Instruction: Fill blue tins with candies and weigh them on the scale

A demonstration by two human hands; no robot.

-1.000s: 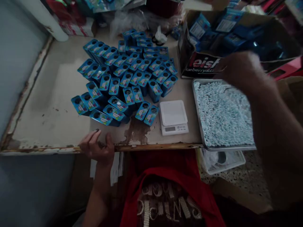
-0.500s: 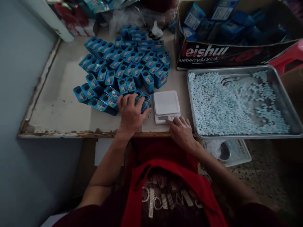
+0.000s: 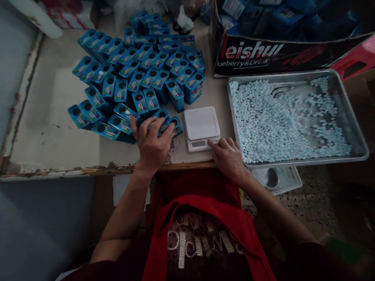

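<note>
At the near edge of the bench [image 3: 52,144], a white rectangular plastic scale [image 3: 202,124] lies flat between both hands, its long axis running roughly 12 to 6 o'clock. The right hand [image 3: 230,158] is nearer: the scale lies at its 11 o'clock. Right grip: index finger extended, tip on the button panel; other fingers loosely bent, nothing seen held. For the left hand [image 3: 154,142], the scale lies at 2 o'clock. Left grip: fingers parted and curved over upright blue rectangular boxes with round top openings [image 3: 175,90]; whether it is closed on any box, I cannot tell. A silver metal tray [image 3: 299,163] of pale-blue pellets [image 3: 263,125] sits at the scale's 3 o'clock, separated by bare bench.
</note>
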